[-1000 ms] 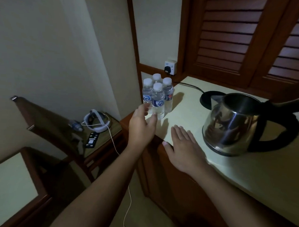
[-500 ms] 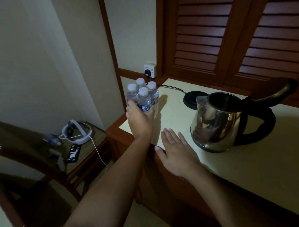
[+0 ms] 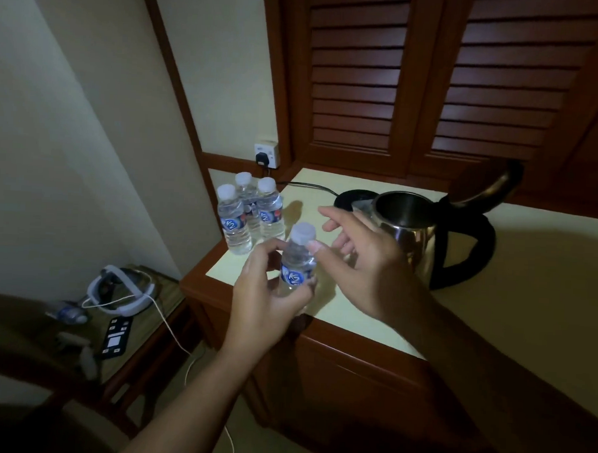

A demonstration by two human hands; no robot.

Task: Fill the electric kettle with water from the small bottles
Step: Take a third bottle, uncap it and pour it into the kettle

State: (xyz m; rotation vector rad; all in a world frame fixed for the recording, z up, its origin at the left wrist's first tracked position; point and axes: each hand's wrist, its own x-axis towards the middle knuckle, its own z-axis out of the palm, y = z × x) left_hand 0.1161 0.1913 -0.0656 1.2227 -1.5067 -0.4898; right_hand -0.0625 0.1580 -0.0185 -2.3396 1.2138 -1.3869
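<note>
My left hand (image 3: pixel 270 293) grips a small clear water bottle (image 3: pixel 296 260) with a white cap and blue label, held upright above the counter's near left corner. My right hand (image 3: pixel 361 253) hovers just right of the bottle with fingers spread, its thumb tip beside the cap. Three more small bottles (image 3: pixel 248 215) stand grouped at the counter's left edge. The steel electric kettle (image 3: pixel 424 231) with a black handle stands to the right, its lid raised and its mouth open.
The kettle's black base (image 3: pixel 352 197) lies behind the kettle, its cord running to a wall socket (image 3: pixel 266 155). The cream counter (image 3: pixel 527 304) has a wooden edge. A low side table (image 3: pixel 115 321) at the left holds a white headset, a cable and a remote.
My left hand has lifted one bottle away from the group and brought it nearer. My right hand has risen off the counter to beside the bottle's cap.
</note>
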